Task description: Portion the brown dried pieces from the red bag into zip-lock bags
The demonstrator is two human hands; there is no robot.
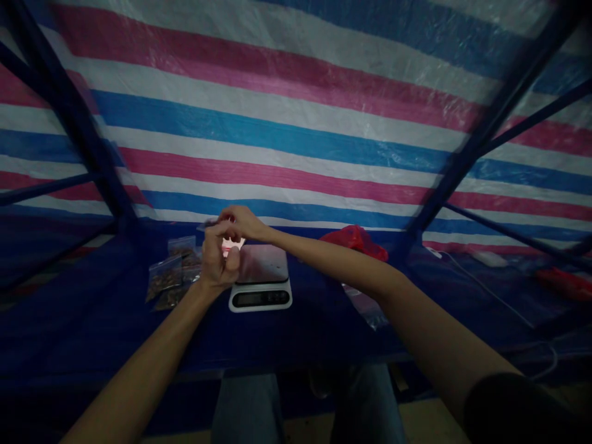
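Dark sleeve (pixel 513 407), both hands (pixel 218 259) (pixel 243 223) near scale (pixel 263 277)

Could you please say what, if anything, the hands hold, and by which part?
A pinkish thing shows by the left hand, below the right hand, but is partly covered; whether and where it is held cannot be told.

A dark blue worktop (pixel 296 342) is stretching from side to side. Near its middle, a white scale (pixel 261 274) is sitting flat, display toward the near edge. Left of it, clear bags (pixel 164 277) of brown bits are overlapping. Rightward, a crumpled red bag (pixel 358 242) is lying toward the back, and flat packets (pixel 365 308) are resting nearer the front.
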